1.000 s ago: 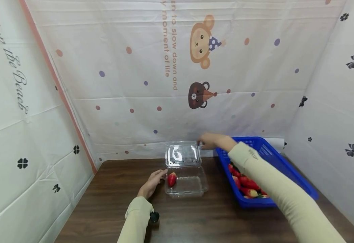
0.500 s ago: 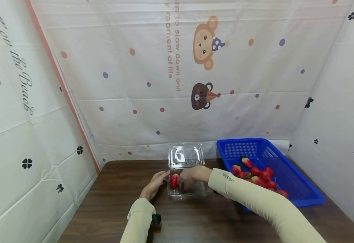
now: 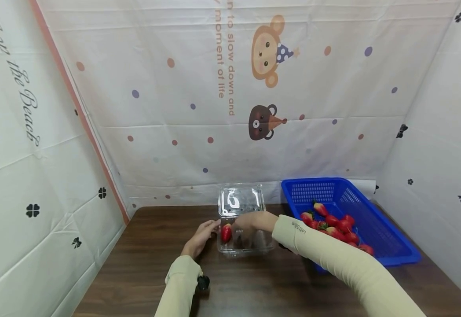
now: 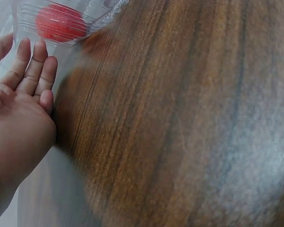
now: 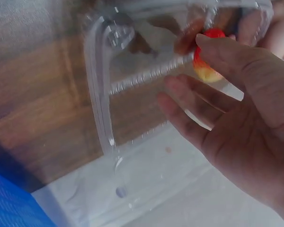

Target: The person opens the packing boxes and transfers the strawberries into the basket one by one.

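A clear plastic clamshell box (image 3: 238, 253) stands on the table, its lid (image 3: 250, 203) raised at the back. One strawberry (image 3: 226, 234) lies at its left end, red with a pale stem end. My left hand (image 3: 199, 237) is at the box's left side; in the left wrist view its fingers (image 4: 39, 54) lie loosely extended at the clear wall. Inside the box is my right hand (image 3: 250, 221), just right of the strawberry. The right wrist view shows its fingers (image 5: 187, 118) spread apart and its thumb overlapping the strawberry (image 5: 207, 72).
A blue perforated basket (image 3: 390, 233) with several strawberries (image 3: 343, 225) stands to the right, partly behind the right sleeve (image 3: 329, 246). The brown wooden table (image 3: 151, 229) backs onto a printed white sheet (image 3: 175, 163). A black object (image 3: 203, 282) sits at the left cuff.
My right hand has come from beside the raised lid, near the basket's back corner, down and left into the box. The left hand stays at the box's side. The head view shifted slightly.
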Available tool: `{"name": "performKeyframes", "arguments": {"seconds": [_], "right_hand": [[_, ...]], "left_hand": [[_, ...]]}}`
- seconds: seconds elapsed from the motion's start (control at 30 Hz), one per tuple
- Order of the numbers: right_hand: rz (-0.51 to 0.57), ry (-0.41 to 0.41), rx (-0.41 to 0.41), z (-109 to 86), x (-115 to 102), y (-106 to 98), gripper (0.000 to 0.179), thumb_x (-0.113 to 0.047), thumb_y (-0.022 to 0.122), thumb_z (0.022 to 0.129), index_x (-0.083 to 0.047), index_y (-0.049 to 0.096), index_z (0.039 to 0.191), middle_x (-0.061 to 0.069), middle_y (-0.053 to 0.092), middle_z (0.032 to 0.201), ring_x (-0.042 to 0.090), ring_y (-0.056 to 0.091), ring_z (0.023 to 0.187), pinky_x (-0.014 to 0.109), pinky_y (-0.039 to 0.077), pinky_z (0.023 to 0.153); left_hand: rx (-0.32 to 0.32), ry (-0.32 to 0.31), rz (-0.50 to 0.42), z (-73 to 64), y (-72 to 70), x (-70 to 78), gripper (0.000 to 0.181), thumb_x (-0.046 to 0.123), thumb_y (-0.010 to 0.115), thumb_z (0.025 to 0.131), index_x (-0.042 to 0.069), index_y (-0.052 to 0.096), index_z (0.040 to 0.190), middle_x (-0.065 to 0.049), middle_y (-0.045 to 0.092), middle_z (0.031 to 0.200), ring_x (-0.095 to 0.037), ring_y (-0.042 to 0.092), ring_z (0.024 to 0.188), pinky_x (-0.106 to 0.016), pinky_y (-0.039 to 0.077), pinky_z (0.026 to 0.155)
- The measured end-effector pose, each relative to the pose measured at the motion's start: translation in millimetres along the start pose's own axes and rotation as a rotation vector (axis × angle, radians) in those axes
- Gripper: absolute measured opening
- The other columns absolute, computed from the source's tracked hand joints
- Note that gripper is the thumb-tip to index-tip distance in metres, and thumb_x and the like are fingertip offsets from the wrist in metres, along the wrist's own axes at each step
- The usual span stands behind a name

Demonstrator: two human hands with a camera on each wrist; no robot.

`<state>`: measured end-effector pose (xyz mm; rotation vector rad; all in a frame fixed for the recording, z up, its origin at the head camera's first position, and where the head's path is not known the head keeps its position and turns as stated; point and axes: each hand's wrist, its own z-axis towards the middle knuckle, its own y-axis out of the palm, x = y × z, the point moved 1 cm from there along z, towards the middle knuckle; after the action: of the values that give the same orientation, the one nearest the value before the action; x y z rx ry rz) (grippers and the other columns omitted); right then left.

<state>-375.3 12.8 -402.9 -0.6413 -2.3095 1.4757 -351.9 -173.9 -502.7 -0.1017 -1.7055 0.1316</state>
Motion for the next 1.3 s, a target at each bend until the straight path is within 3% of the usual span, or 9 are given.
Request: {"name": "performKeyframes", "arguments": {"seconds": [0.13,0.33,0.53,0.67,0.87,1.0,1.17,1.3], "right_hand": [[0.019,0.001,0.067,1.9,7,-4,0.028,-0.01,0.073,0.092,-0.009,0.067,0.12,0.005,0.068,0.11,0.019,0.065,0.103,0.03,0.056,0.091],[0.081,-0.03,0.1,6.4,5,1,0.052,-0.012,0.074,0.092,-0.017,0.054,0.14,0.007,0.062,0.132,0.023,0.06,0.125,0.035,0.049,0.109],[0.069,-0.042,0.102,10.6,-3,4,0.058,-0.015,0.081,0.087,-0.017,0.051,0.136,0.007,0.06,0.136,0.022,0.061,0.126,0.032,0.049,0.108],[0.054,-0.026,0.086,11.7,-7,7,0.06,-0.019,0.082,0.087,-0.014,0.049,0.137,0.008,0.062,0.129,0.019,0.062,0.118,0.027,0.052,0.101],[-0.034,-0.021,-0.001,10.9,-16,17,0.033,-0.02,0.08,0.09,-0.02,0.065,0.119,-0.002,0.065,0.112,0.007,0.059,0.104,0.019,0.05,0.088],[-0.085,-0.021,-0.027,7.8,-17,17,0.028,-0.018,0.08,0.089,-0.024,0.072,0.115,-0.005,0.069,0.108,0.005,0.062,0.098,0.019,0.052,0.085],[-0.027,-0.004,0.025,0.0,-6,3,0.022,-0.018,0.082,0.086,-0.016,0.073,0.105,-0.006,0.071,0.092,0.004,0.062,0.08,0.017,0.052,0.073],[0.096,0.004,0.124,-14.4,15,-24,0.02,-0.016,0.082,0.086,-0.009,0.071,0.102,0.0,0.072,0.092,0.009,0.064,0.079,0.019,0.054,0.073]], "left_hand": [[-0.012,0.009,0.006,-0.4,0.1,0.4,0.033,0.038,0.055,0.105,0.009,0.063,0.091,0.004,0.064,0.083,-0.013,0.057,0.087,-0.03,0.039,0.081],[-0.01,0.013,-0.001,-3.1,1.9,2.0,0.034,0.037,0.056,0.104,0.007,0.065,0.094,0.003,0.064,0.084,-0.015,0.057,0.088,-0.031,0.038,0.081],[0.01,0.014,0.0,-2.0,4.8,1.0,0.033,0.036,0.056,0.104,0.007,0.065,0.093,0.002,0.063,0.085,-0.015,0.057,0.087,-0.031,0.039,0.081],[0.004,0.013,-0.005,-1.2,7.3,-0.7,0.03,0.034,0.056,0.104,0.008,0.065,0.092,0.003,0.062,0.085,-0.014,0.056,0.086,-0.031,0.04,0.082],[-0.008,0.014,-0.006,-4.0,10.1,-1.6,0.033,0.036,0.056,0.105,0.005,0.065,0.097,0.002,0.063,0.088,-0.014,0.056,0.089,-0.031,0.04,0.082],[-0.004,0.016,-0.01,-3.8,9.7,-0.3,0.031,0.034,0.057,0.104,0.006,0.065,0.094,0.004,0.062,0.085,-0.013,0.056,0.087,-0.03,0.039,0.081],[-0.004,0.017,-0.017,-1.3,8.8,0.4,0.029,0.033,0.058,0.103,0.007,0.065,0.091,0.004,0.062,0.084,-0.012,0.056,0.085,-0.029,0.039,0.08],[-0.012,0.001,-0.014,-0.7,10.2,-0.2,0.033,0.034,0.057,0.104,0.003,0.065,0.095,0.003,0.063,0.086,-0.012,0.056,0.085,-0.028,0.04,0.08]]}}
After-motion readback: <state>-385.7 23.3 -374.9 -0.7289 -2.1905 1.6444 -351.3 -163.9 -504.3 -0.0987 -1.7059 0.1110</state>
